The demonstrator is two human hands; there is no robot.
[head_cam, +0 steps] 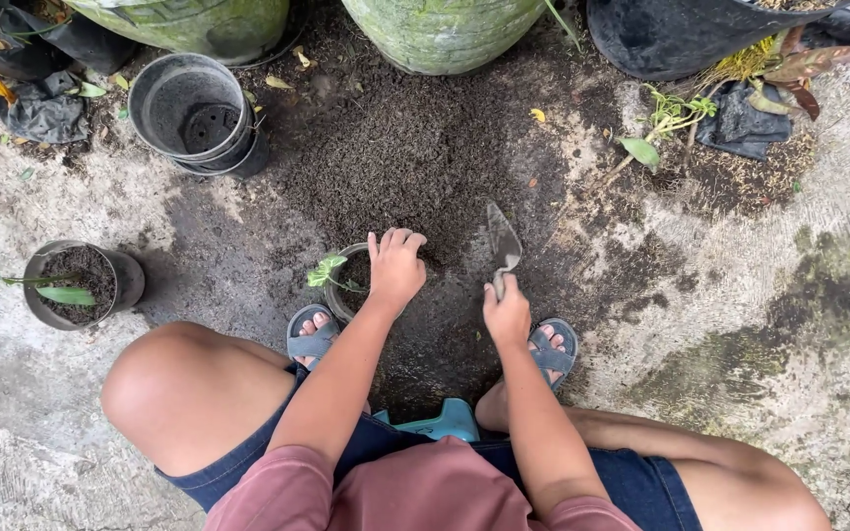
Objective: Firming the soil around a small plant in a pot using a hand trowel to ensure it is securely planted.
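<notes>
Two hands are busy over a patch of dark soil (pixel 415 157) on the ground. The fingers (pixel 507 292) of the right hand (pixel 506 315) are curled tight around the handle of a small trowel (pixel 503 244). The metal blade points up and away from the person, with its tip over the soil. The fingers (pixel 393 241) of the left hand (pixel 395 267) are spread and lie flat on top of a small pot (pixel 344 285), pressing on the dirt inside it. A little green seedling (pixel 327 270) sticks out at the left side of that pot, just beside the hand.

The pot sits on the ground between the person's two feet, close to the left sandal (pixel 309 337). The right sandal (pixel 553 349) is just below the right hand. Both sandals are grey-blue. A low teal stool (pixel 445 423) shows between the legs.

Farther out, toward the left edge of the ground, stands another small pot full of dirt (pixel 86 285) with a long green leaf. Near the top left corner is a stack of empty black pots (pixel 199 113). Along the top edge are two big green mossy planters (pixel 440 29), and at the top right a black bag (pixel 681 34). An uprooted plant (pixel 666 123) lies on the concrete ground (pixel 799 344) near the top right.
</notes>
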